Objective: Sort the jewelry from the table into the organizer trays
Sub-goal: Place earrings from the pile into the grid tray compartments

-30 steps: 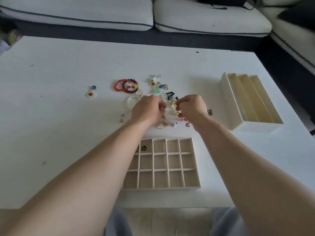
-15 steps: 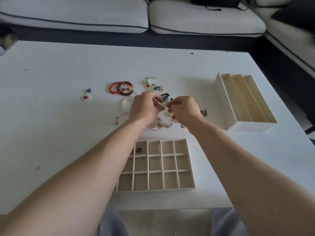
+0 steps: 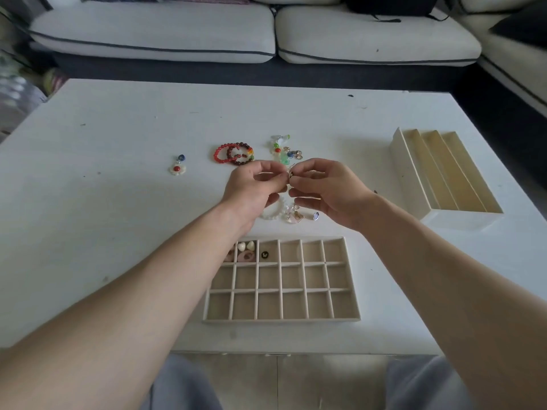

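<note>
1. The left hand (image 3: pixel 254 187) and the right hand (image 3: pixel 328 192) meet tip to tip, each pinching the same dark gold-rimmed charm (image 3: pixel 291 174) between thumb and forefinger. The other fingers of both hands are loosely curled.
2. The charm is held in the air beyond the grid tray (image 3: pixel 281 319), above the loose jewelry.
3. Just beyond the grid tray's far wall, under the hands, lie a white bead bracelet (image 3: pixel 272 215), some gold clasps (image 3: pixel 294 216) and a small blue piece (image 3: pixel 315 215).
4. Further beyond it sit a red bead bracelet (image 3: pixel 219 156) overlapped by a dark brown bead bracelet (image 3: pixel 240 143), with a cluster of green and coloured charms (image 3: pixel 281 149) to their right.
5. Beyond the tray and to its left lies a flower pendant (image 3: pixel 177 168) with a red centre.
6. The grid tray has 18 compartments in 3 rows of 6. Its far row holds pale beads (image 3: pixel 246 246), a pink ring (image 3: pixel 246 255) and a black round charm (image 3: pixel 265 255).
7. A long tray (image 3: pixel 405 173) with 3 lanes stands to the grid tray's right and further away.
8. Everything rests on a white table (image 3: pixel 88 202) flecked with small dark marks.
9. Beyond the table stands a pale sofa (image 3: pixel 154 34) with dark piping, and grey trousers (image 3: pixel 177 386) show below the table's near edge.
</note>
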Action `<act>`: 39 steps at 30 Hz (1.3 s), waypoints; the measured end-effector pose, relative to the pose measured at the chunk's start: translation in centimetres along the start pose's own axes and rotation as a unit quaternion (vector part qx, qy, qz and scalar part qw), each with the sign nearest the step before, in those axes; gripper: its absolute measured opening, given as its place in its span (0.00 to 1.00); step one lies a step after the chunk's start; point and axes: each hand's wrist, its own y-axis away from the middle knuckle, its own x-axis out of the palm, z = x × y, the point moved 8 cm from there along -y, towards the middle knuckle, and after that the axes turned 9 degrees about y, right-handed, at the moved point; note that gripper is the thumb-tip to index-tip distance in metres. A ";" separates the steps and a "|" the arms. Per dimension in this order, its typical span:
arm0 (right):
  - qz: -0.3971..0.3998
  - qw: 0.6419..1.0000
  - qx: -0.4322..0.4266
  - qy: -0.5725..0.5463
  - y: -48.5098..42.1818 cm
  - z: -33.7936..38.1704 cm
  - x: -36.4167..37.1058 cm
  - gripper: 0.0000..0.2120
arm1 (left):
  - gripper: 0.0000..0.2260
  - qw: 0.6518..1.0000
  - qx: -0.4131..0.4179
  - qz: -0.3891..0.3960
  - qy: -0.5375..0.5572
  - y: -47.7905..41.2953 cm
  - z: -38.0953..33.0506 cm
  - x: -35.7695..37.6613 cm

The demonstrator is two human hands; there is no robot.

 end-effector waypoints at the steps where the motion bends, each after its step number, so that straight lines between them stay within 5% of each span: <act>1: 0.003 1.000 -0.007 -0.001 0.0 0.1 0.0 0.06 | 0.07 1.000 -0.010 0.001 0.015 0.1 0.1 0.0; 26: -0.018 0.998 0.008 -0.067 0.3 0.3 -1.9 0.06 | 0.06 0.999 -0.026 0.026 0.027 1.0 -0.8 0.4; 39: -0.009 0.970 -0.069 0.231 0.9 1.9 0.5 0.06 | 0.07 0.997 -0.035 0.015 -0.070 2.3 -1.1 -1.7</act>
